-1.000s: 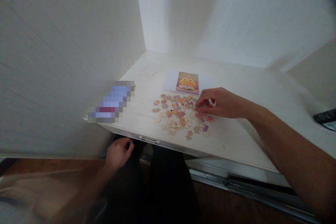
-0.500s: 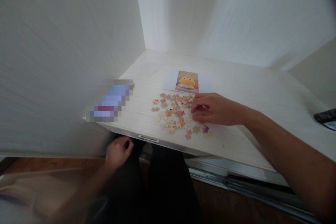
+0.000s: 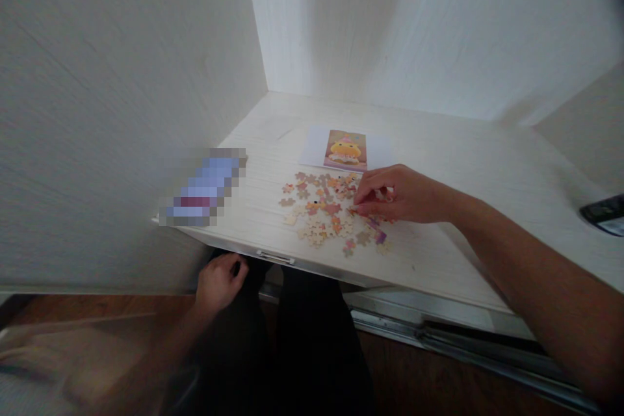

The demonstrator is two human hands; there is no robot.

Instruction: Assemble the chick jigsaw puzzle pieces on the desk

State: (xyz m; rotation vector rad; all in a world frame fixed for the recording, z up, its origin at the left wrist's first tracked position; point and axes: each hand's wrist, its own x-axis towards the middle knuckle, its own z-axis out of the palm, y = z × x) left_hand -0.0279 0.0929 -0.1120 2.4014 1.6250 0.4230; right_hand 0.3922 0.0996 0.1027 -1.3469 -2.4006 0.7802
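Back wall: lt gray, big, w/ a soft shadow on it (image 3: 353,19).
Bench: white, flat, under all the small stuff (image 3: 439,136); metal handle (image 3: 275,257) on the front edge.
Legs: dark pants (image 3: 312,338), under the front of the bench.
R hand: (image 3: 402,194) over the R side of the pcs, palm down. Fingers bent, tips close tog, just a bit open at most. Can't tell if it has a pc or only pokes one. A pale bit shows btwn the fingers; can't tell what it is.
L hand: (image 3: 218,283) down by the lap, off the bench. Fingers curled, abt half open, w/ nothing seen in it.
Jigsaw pcs: (image 3: 316,234) loose heap mid bench, near the front edge. Tan, cream, pink & orange; some touch or lie on others.
Step now: looks like R hand is picking thru the loose pcs, 1 at a time.
Next move needs: prob a lt pinch on 1 pc, then straight up, so the pcs close by don't slide.
Blurry flat thing: (image 3: 207,182) L end of bench, well apart from the pcs; can't tell what.
White sheet: (image 3: 311,148) flat, behind the pcs.
Pic card: (image 3: 346,151) yellow toy w/ pink hat, on the sheet.
Black thing: (image 3: 607,211) far R, cut off.
Orange pc: (image 3: 351,211) rt at R fingertips.
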